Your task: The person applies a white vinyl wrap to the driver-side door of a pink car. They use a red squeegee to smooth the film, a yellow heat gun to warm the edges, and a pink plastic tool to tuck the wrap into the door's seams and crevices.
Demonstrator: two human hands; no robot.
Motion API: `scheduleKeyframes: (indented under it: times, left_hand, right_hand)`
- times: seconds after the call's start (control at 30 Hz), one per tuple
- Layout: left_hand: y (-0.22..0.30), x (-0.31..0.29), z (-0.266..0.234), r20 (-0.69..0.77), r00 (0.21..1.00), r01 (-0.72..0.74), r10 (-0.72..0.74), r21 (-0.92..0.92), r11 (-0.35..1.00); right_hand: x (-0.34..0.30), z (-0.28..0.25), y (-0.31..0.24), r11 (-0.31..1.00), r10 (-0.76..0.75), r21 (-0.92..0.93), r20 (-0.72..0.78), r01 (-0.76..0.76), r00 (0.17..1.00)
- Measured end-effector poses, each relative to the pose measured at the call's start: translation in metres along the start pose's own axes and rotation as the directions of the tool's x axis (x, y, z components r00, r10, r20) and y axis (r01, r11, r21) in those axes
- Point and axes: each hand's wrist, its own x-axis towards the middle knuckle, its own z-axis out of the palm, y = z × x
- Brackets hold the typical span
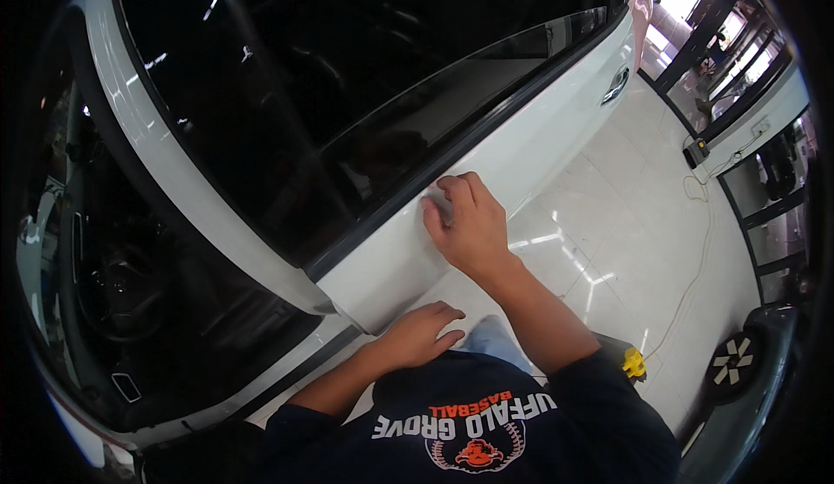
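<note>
A white car door slants across the middle of the head view, with a black trim strip below its dark window. My right hand is at the outer face of the door, just under the trim. Its fingers are bent and the thumb stands apart from them; a grey patch shows in the gap, and I cannot tell whether it is shadow or reflection. Below it, my left hand hovers near the door's lower end, fingers stretched and thumb apart, with nothing in it.
To the left, a dark car interior with a steering wheel shows past the white frame. A chrome handle sits on the door's far end. A cable crosses the tiled floor near a yellow object. A dark car's wheel is at right.
</note>
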Motion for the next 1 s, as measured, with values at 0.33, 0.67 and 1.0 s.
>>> scheduleKeyframes:
  times: [0.33,0.67,1.0]
  left_hand:
    - [0.005,-0.029,-0.032,0.103,0.992,-0.070,0.078,-0.078,0.994]
    - [0.041,-0.033,-0.078,0.109,0.983,-0.131,0.150,-0.165,0.978]
    - [0.049,-0.046,-0.113,-0.048,0.984,-0.175,0.171,-0.099,0.980]
  right_hand:
    - [0.002,0.022,-0.018,0.994,0.066,-0.078,-0.084,-0.073,0.994]
    - [0.007,0.005,-0.022,0.961,0.274,0.016,0.066,-0.276,0.959]
    - [-0.016,-0.019,-0.019,0.863,0.468,0.159,0.103,-0.479,0.878]
